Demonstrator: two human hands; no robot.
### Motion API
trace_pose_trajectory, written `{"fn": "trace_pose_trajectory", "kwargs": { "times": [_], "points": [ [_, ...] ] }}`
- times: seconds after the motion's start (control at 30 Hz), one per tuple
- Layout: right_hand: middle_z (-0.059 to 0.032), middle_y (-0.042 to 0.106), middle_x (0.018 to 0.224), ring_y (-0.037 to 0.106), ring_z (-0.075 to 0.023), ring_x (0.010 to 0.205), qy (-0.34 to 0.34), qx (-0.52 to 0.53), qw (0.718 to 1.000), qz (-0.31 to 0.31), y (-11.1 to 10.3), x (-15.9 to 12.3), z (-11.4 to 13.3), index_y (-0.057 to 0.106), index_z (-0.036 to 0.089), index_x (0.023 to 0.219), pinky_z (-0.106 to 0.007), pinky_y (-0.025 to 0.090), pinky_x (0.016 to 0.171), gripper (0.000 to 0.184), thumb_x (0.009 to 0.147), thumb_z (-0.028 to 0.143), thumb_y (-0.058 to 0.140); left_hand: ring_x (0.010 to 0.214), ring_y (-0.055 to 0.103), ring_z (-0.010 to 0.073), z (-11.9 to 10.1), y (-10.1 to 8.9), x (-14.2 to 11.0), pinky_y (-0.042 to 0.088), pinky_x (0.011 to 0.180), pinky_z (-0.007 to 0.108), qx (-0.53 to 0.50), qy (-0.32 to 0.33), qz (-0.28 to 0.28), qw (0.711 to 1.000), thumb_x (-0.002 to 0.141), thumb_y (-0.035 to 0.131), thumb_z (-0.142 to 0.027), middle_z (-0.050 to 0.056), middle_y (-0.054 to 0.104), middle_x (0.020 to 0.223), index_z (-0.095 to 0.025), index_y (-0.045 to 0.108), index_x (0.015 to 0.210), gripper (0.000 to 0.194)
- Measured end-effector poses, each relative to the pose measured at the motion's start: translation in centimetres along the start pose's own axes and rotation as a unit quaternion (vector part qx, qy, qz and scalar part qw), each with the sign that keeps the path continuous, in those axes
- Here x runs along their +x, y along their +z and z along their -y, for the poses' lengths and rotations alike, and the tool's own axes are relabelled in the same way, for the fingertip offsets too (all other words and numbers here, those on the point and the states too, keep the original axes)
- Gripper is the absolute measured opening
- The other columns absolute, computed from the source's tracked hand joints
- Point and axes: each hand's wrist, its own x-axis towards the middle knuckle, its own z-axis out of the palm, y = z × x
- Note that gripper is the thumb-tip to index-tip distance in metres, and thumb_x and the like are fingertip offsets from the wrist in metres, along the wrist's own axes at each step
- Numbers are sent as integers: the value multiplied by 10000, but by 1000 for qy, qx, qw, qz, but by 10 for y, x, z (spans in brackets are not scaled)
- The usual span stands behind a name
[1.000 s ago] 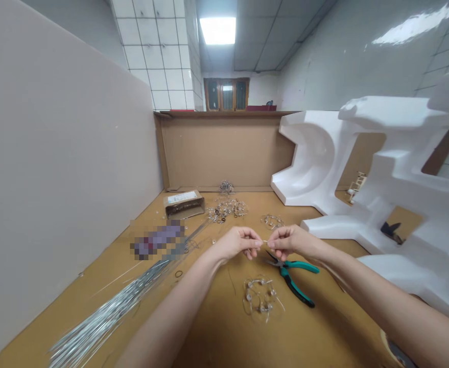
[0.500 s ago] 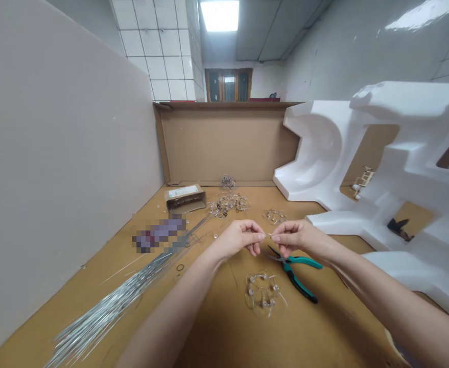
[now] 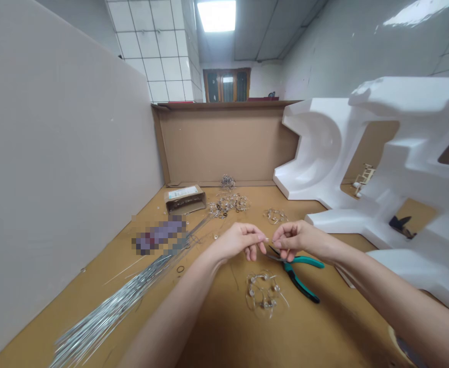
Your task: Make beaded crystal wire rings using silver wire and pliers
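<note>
My left hand point(image 3: 247, 241) and my right hand point(image 3: 290, 239) face each other above the board, fingertips a small gap apart. Thumb and forefinger of each are pinched together. A tiny shiny bit shows at the left fingertips, too small to name; what the right fingers pinch is hidden. Under my right hand lie pliers point(image 3: 300, 286) with teal-and-black handles, jaws spread. Closer to me rests a ring of bent wire with clear beads point(image 3: 264, 292).
Left lies a bundle of silvery wires point(image 3: 109, 306), with a small open carton point(image 3: 185, 200) beyond it. Loose wire pieces and beads point(image 3: 228, 204) form a pile at the back. Another beaded wire ring point(image 3: 275, 216) sits behind my hands. White foam packing point(image 3: 324, 148) stands on the right.
A thin pale piece that bridged my fingertips no longer spans them; a small gap shows there now. My hands stay in nearly the same place. The view has tilted slightly downward.
</note>
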Motion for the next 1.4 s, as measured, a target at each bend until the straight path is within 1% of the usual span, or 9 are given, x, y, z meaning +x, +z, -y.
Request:
{"fn": "trace_pose_trajectory", "kwargs": {
  "times": [0.13,0.37,0.47,0.6,0.8,1.07,1.23,1.33,1.4],
  "points": [
    [8,621,581,580,-92,516,15,5,1000,-10,-1,-4,3,582,142,751,-241,492,537,213,654,315,662,491,542,62,3,-4,1,399,404,167,0,15,0,1000,744,553,-387,75,631,819,-97,590,856,313],
    [17,619,540,593,-102,513,1,-34,999,-32,3,1,-1,588,146,726,-224,483,501,191,658,313,650,461,507,50,-3,4,-2,374,394,162,-1,-8,13,1000,700,613,-366,41,633,723,-114,573,856,299],
    [13,629,535,591,-99,499,6,-32,999,-38,7,3,-3,585,146,722,-217,480,491,188,643,300,660,427,475,45,-2,10,-1,362,395,163,17,-27,-26,999,649,662,-343,-11,586,590,-115,572,812,293],
    [11,637,524,589,-93,476,16,-17,998,-61,13,4,-6,539,156,708,-222,490,504,194,633,279,668,342,347,15,0,19,2,263,336,146,66,-21,-108,992,656,643,-324,-64,482,461,-111,581,694,226],
    [6,646,547,610,-103,511,27,30,996,-79,18,1,-7,488,171,720,-240,512,547,251,619,273,693,356,368,36,-1,27,4,299,333,159,78,-20,-145,986,660,619,-268,-58,460,450,-106,607,672,162],
    [6,645,601,613,-113,538,19,25,999,-34,13,-7,0,497,172,751,-269,515,569,253,634,297,684,382,367,39,-2,23,1,301,355,170,66,17,-94,993,626,656,-384,-40,479,480,-104,630,688,288],
    [7,623,654,621,-129,627,6,20,1000,-21,13,-10,-3,507,171,783,-289,511,634,243,649,297,665,393,330,27,3,26,4,264,349,165,80,-1,-97,992,610,661,-405,-26,517,539,-108,635,702,311],
    [-23,625,740,623,-166,721,2,-54,998,-38,6,-11,-14,503,184,845,-316,496,669,254,695,365,598,396,333,22,5,24,4,257,359,163,82,-7,-84,993,605,660,-429,-32,518,565,-119,630,722,332],
    [-73,634,831,611,-203,786,1,-199,976,-91,0,-13,-31,520,179,901,-345,471,701,295,706,398,554,384,321,18,6,21,5,243,364,171,82,-10,-80,993,602,659,-448,-41,507,557,-125,626,723,347]
  ]
}}
